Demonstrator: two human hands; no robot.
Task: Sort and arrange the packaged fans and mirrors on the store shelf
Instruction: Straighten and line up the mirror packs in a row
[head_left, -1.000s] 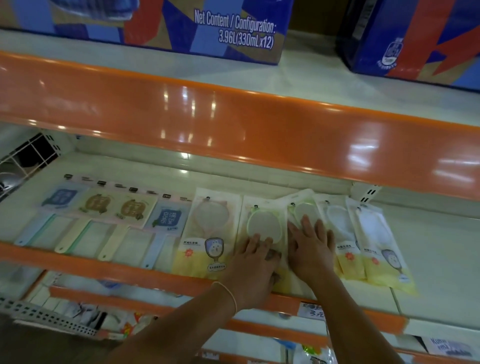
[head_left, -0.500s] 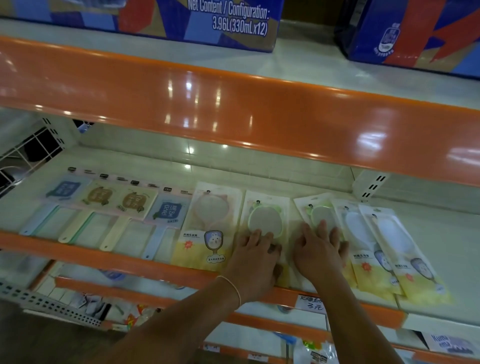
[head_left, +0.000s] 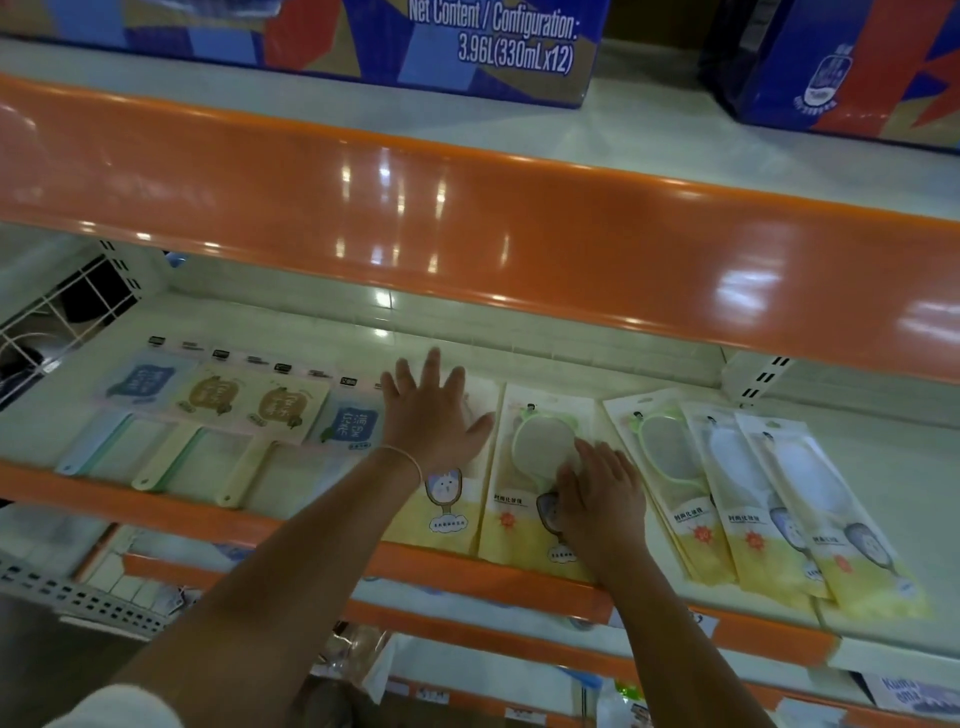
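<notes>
Your left hand (head_left: 434, 415) lies flat with the fingers spread wide on a mirror pack (head_left: 449, 499) whose yellow foot shows a cartoon cat; it grips nothing. Your right hand (head_left: 602, 499) presses palm-down, fingers loosely extended, on the next mirror pack (head_left: 524, 467), a green-rimmed one, and holds nothing either. Both packs lie flat on the shelf (head_left: 883, 467), feet toward the orange front lip (head_left: 156, 506). To the right, apart from your right hand, three more mirror packs (head_left: 769, 499) overlap in a slanted fan. Each carries Chinese lettering on a white band and a red sunburst; the characters are too small to read surely. To the left lie four packaged fans (head_left: 223, 400) in a row, two blue-faced and two tan, with Chinese brush writing. On the shelf above, a blue box (head_left: 467, 41) reads "Net Content / Configuration: 3.96L(330mLx12)". A second blue box (head_left: 841, 67) stands to its right.
</notes>
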